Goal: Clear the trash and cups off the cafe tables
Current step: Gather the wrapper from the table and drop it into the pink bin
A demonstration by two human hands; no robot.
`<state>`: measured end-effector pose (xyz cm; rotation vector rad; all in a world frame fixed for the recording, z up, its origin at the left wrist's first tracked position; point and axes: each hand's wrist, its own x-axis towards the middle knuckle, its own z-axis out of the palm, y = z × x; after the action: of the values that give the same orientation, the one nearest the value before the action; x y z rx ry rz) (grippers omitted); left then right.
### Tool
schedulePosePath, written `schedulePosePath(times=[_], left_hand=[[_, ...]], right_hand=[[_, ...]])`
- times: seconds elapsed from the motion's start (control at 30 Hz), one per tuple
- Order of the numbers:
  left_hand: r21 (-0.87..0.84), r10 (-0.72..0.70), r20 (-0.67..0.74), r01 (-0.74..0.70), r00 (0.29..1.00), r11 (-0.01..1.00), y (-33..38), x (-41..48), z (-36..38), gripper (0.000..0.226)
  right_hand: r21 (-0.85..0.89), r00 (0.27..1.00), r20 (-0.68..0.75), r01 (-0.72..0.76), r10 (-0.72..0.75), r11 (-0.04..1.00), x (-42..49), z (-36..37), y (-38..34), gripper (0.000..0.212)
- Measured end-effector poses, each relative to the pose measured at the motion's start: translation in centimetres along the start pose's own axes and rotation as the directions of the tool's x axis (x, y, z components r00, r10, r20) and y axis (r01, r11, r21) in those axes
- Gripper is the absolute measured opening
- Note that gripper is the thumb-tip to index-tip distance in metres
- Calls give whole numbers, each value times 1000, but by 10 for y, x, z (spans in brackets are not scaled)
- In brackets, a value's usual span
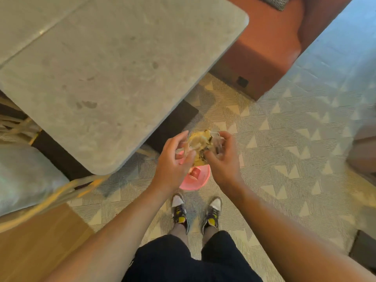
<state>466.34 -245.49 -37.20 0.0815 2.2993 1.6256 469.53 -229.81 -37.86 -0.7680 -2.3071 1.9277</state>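
Note:
A crumpled wad of yellowish paper and clear plastic trash (pixel 200 143) hangs between both hands, directly above a pink bin (pixel 195 181) that stands on the floor. My left hand (pixel 175 161) pinches the wad's left side with curled fingers. My right hand (pixel 222 157) grips its right side, around what looks like a clear plastic cup. A red item (pixel 195 173) lies inside the bin. The grey stone cafe table (pixel 114 68) fills the upper left with a bare top.
A rust-coloured upholstered bench (pixel 268 58) stands behind the table at upper right. A cushioned rattan chair (pixel 26 176) sits at left. Another seat edge (pixel 364 151) shows at far right. Patterned carpet (pixel 284 149) spreads around my feet.

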Motion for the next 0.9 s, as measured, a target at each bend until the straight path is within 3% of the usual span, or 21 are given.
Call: schedulePosePath(times=[0.37, 0.63, 0.77, 0.9], left_hand=[[88, -236, -21, 237, 972, 968, -173, 55, 82, 31], [122, -381, -28, 382, 924, 916, -326, 77, 139, 31], [140, -456, -28, 455, 890, 879, -402, 92, 165, 30], [213, -498, -20, 490, 867, 845, -467, 106, 186, 39]], right_hand=[[-152, 985, 85, -135, 149, 979, 56, 27, 192, 40], [-264, 962, 166, -169, 217, 950, 88, 53, 354, 61], [-317, 953, 182, -176, 242, 932, 104, 72, 435, 48], [-344, 928, 225, -210, 298, 915, 125, 93, 499, 52]])
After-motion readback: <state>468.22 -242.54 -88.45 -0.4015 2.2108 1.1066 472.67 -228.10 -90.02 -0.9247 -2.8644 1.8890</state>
